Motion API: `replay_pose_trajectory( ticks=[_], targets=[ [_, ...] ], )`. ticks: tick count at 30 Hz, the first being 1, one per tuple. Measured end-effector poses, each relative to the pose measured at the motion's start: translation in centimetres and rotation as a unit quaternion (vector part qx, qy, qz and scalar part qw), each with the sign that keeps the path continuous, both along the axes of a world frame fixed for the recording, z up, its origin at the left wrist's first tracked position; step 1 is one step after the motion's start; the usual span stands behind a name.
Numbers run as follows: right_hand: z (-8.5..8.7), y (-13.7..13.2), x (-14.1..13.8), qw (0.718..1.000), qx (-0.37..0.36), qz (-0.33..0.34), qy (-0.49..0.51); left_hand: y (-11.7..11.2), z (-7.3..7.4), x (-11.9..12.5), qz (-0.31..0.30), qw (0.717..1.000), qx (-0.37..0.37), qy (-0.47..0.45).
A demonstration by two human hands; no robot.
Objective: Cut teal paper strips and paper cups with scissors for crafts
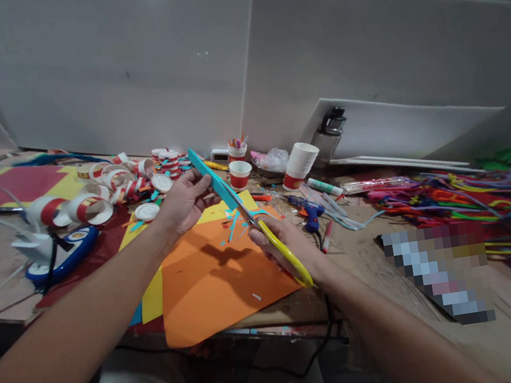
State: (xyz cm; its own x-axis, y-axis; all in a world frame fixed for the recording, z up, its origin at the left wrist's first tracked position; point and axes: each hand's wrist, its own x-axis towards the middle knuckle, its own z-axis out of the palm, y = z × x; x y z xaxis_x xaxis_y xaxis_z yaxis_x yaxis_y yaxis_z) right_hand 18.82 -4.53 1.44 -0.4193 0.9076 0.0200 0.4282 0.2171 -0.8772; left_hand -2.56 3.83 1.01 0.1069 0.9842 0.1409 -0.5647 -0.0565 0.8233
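Note:
A strip of light blue paper (214, 182) is pinched between the thumb and fingers of my left hand (188, 200). My right hand (286, 241) grips yellow-handled scissors (289, 255), their blades pointing up and left at the lower end of the paper. From this angle I cannot make out how far the blades are apart. Below both hands lies an orange sheet (203, 289) on top of yellow paper (154, 296). Thin blue paper scraps (234, 225) are scattered on the orange sheet near the scissor tips.
Behind are a red-and-white paper cup (240, 174), stacked cups (302, 162) and a dark bottle (328, 136). Cut cup rings (90, 208) and a blue power strip (63, 255) lie left. A blue glue gun (311, 215) and colourful pipe cleaners (468, 198) are to the right.

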Motion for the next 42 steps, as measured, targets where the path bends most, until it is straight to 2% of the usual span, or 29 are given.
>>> replay_pose_trajectory(
  ticks=[7,42],
  targets=[
    [-0.08,0.26,0.09,0.999,0.022,0.002,-0.023,-0.18,-0.05,0.22,-0.019,1.0,0.002,0.008],
    [-0.42,0.16,-0.03,0.999,0.033,-0.02,-0.01,-0.31,0.19,0.16,-0.01,1.0,0.003,-0.005]
  ],
)
